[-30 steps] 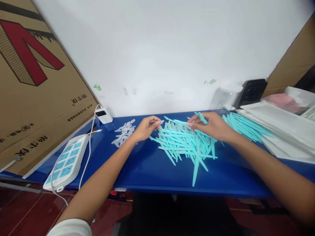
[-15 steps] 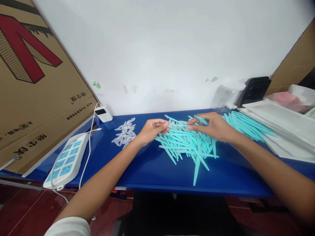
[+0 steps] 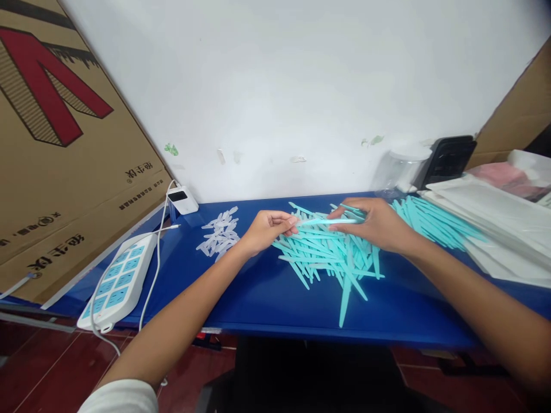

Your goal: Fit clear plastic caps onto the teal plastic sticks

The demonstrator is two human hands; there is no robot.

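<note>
Blue tabletop (image 3: pixel 267 298) leaves passage in front — heaped turquoise sticks (image 3: pixel 321 245) block the middle.

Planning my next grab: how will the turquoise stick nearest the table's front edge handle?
The turquoise stick looks stiff, lying straight, and probably light, being slim. Pulling it may shift the pile, where its far end lies.

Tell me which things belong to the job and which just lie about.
Likely in use:
slim turquoise sticks
small translucent pieces

Likely lying about:
white power strip, blue sockets
clear lidded jar
white boxy device
large brown cardboard box
</note>
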